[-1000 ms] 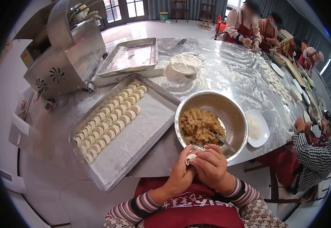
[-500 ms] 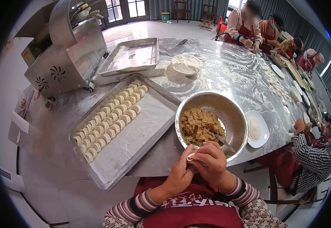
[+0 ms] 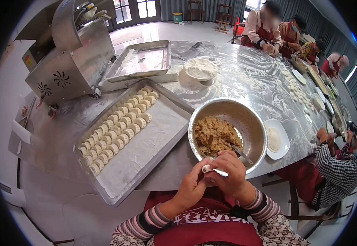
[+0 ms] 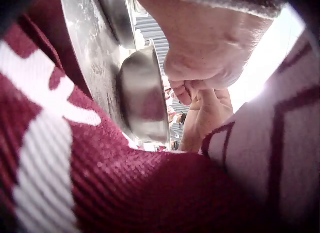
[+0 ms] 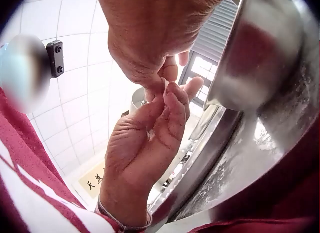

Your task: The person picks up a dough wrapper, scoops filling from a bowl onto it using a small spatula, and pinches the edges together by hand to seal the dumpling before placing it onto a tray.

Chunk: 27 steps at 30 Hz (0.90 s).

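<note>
Both hands meet at the near rim of the steel bowl (image 3: 252, 123), pinching a small pale dumpling (image 3: 206, 168) between them. My left hand (image 3: 190, 187) holds it from the left with thumb and fingers. From the other side, my right hand (image 3: 231, 174) curls its fingers over the dough's edge. Most of the dumpling is hidden by fingers; one rounded end shows. Brown minced filling (image 3: 215, 133) lies in the bowl, with a spoon (image 3: 243, 155) stuck in it. In the right wrist view the left hand's fingertips (image 5: 172, 100) press together under the right hand (image 5: 155, 38).
On the left, a lined metal tray (image 3: 145, 158) bears rows of finished dumplings (image 3: 119, 127). A white plate (image 3: 284, 143) with dough wrappers (image 3: 274, 139) stands right of the bowl. Farther back are a flour heap (image 3: 201, 69), another tray (image 3: 162, 61) and a steel machine (image 3: 69, 67). Several people work along the table.
The dumpling has turned in the fingers: its folded, open-looking end now shows as a small rounded tip. The right fingers have shifted over the dough; both hands stay by the bowl.
</note>
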Each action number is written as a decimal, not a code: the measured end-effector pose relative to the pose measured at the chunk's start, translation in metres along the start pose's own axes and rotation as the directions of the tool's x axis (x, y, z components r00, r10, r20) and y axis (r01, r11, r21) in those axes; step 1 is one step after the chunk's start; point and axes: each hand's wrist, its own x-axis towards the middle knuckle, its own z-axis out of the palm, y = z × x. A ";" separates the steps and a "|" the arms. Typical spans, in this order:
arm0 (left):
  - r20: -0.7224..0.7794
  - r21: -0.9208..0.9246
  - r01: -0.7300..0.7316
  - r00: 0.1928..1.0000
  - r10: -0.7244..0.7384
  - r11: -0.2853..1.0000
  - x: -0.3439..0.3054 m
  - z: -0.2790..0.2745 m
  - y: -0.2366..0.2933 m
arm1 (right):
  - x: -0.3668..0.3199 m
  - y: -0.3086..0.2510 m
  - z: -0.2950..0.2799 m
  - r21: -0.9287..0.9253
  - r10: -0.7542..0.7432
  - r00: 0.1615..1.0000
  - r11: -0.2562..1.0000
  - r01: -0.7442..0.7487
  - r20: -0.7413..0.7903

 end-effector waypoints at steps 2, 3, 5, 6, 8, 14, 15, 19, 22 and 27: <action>0.074 -0.175 0.083 0.995 -0.071 0.981 0.001 -0.003 -0.001 | 0.011 -0.004 -0.006 0.048 -0.007 0.998 0.999 0.004 0.063; 0.074 -0.176 0.084 0.995 -0.072 0.981 0.000 -0.004 -0.004 | 0.016 -0.005 -0.009 0.096 -0.016 0.992 0.995 0.004 0.124; 0.119 -0.099 0.071 0.991 -0.059 0.993 0.000 -0.007 -0.011 | 0.018 -0.004 -0.010 0.167 -0.013 0.985 0.986 -0.016 0.173; 0.120 -0.099 0.071 0.991 -0.059 0.992 0.000 -0.007 -0.009 | 0.019 -0.002 -0.012 0.237 -0.017 0.975 0.971 -0.037 0.221; 0.117 -0.238 0.146 0.986 -0.121 0.960 0.001 -0.003 0.000 | 0.023 -0.003 -0.023 0.215 0.008 0.987 0.976 -0.043 0.160; 0.131 -0.270 0.202 0.976 -0.172 0.941 0.002 -0.007 0.012 | 0.010 0.014 -0.080 -0.249 0.338 0.938 0.904 -0.347 -0.078; 0.132 -0.276 0.197 0.977 -0.166 0.941 0.002 -0.007 0.012 | 0.005 0.018 -0.084 -0.417 0.342 0.940 0.853 -0.312 -0.004; 0.173 -0.271 0.171 0.977 -0.127 0.947 0.003 -0.003 0.007 | -0.003 0.025 -0.078 -0.706 0.450 0.861 0.688 -0.167 0.236; 0.185 -0.315 0.233 0.966 -0.181 0.920 0.003 -0.003 0.009 | -0.013 0.040 -0.072 -0.715 0.473 0.828 0.687 -0.132 0.302; 0.152 -0.267 0.180 0.978 -0.143 0.947 0.002 -0.003 0.004 | -0.007 0.039 -0.061 -0.702 0.276 0.941 0.710 -0.062 0.196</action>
